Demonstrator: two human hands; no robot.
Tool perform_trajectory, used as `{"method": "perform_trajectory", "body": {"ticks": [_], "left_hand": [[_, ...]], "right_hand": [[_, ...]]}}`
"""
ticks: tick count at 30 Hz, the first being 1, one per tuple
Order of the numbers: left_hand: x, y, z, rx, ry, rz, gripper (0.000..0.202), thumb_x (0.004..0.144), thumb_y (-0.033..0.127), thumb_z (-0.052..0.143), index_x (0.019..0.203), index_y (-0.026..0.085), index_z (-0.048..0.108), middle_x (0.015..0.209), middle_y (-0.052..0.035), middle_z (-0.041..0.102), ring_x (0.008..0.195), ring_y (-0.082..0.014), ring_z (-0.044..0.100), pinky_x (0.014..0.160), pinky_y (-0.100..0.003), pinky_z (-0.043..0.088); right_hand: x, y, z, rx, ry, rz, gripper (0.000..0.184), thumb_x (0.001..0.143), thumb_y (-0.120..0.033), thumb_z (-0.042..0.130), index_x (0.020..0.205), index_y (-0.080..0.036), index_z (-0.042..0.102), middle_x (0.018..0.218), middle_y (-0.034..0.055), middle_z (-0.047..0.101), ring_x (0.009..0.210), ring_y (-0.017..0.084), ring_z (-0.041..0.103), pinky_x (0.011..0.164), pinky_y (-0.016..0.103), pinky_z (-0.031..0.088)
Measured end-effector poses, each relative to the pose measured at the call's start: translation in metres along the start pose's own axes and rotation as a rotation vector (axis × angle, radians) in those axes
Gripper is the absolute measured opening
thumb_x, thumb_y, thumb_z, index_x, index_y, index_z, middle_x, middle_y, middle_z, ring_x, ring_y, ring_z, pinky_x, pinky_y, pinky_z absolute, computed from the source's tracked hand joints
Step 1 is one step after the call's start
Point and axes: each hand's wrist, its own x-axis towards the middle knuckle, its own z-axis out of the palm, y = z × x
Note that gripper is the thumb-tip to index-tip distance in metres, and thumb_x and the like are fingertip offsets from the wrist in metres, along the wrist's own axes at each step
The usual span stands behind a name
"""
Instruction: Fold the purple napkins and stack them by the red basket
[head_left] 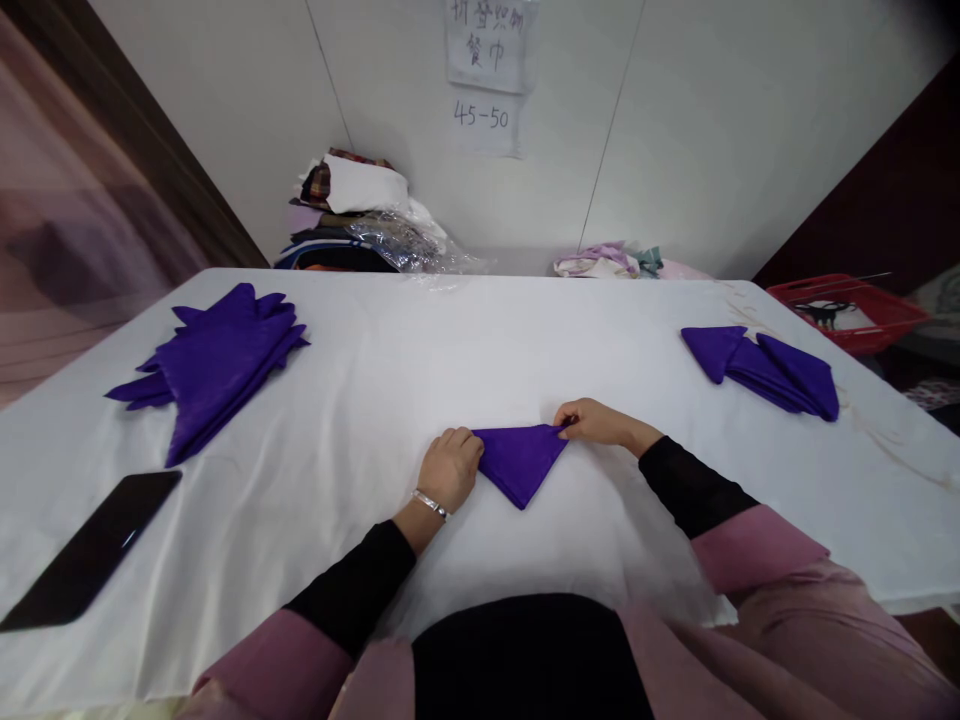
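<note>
A purple cloth napkin (523,461), folded into a triangle, lies on the white tablecloth in front of me with its point toward my body. My left hand (452,466), with a silver bracelet at the wrist, is closed on the napkin's left corner. Its fingertips are partly hidden behind the back of the hand. At the opposite corner, my right hand (592,421) pinches the cloth between thumb and fingers. Off to the left is a pile of purple napkins (225,360). On the right side lie several folded purple napkins (765,370).
A dark flat tablet-like slab (90,550) lies at the left of the white-covered table (450,340). Behind the far edge are stacked clothes (360,200) with clear plastic, and more fabric (607,260). A red basket (855,310) stands beyond the right edge. Handwritten papers (487,75) hang on the wall.
</note>
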Motion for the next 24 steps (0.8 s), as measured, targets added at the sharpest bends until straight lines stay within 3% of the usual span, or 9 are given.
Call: {"method": "perform_trajectory", "body": {"ticks": [10, 19, 24], "left_hand": [[0.001, -0.001, 0.003, 0.019, 0.019, 0.010, 0.020, 0.089, 0.019, 0.042, 0.083, 0.020, 0.060, 0.085, -0.0053, 0.060, 0.081, -0.0193, 0.050, 0.073, -0.034, 0.042], [0.000, -0.001, 0.004, 0.019, 0.030, 0.017, 0.020, 0.089, 0.019, 0.042, 0.083, 0.020, 0.060, 0.086, -0.0055, 0.059, 0.081, -0.0195, 0.050, 0.073, -0.034, 0.042], [0.001, -0.002, 0.005, 0.013, 0.032, 0.016, 0.020, 0.089, 0.019, 0.042, 0.083, 0.020, 0.060, 0.085, -0.0054, 0.060, 0.081, -0.0197, 0.049, 0.073, -0.034, 0.041]], "right_hand": [[0.000, -0.002, 0.010, 0.135, -0.003, -0.015, 0.051, 0.068, -0.019, 0.065, 0.119, -0.021, 0.059, 0.105, 0.0048, 0.064, 0.092, 0.018, 0.060, 0.087, 0.035, 0.045], [-0.004, -0.009, 0.009, 0.056, 0.012, 0.007, 0.045, 0.068, -0.019, 0.063, 0.113, -0.019, 0.062, 0.089, 0.0021, 0.064, 0.081, 0.015, 0.059, 0.080, 0.032, 0.045], [-0.014, -0.003, 0.003, 0.058, 0.003, 0.038, 0.044, 0.071, -0.021, 0.063, 0.115, -0.019, 0.061, 0.091, 0.0020, 0.064, 0.083, 0.016, 0.059, 0.082, 0.032, 0.043]]}}
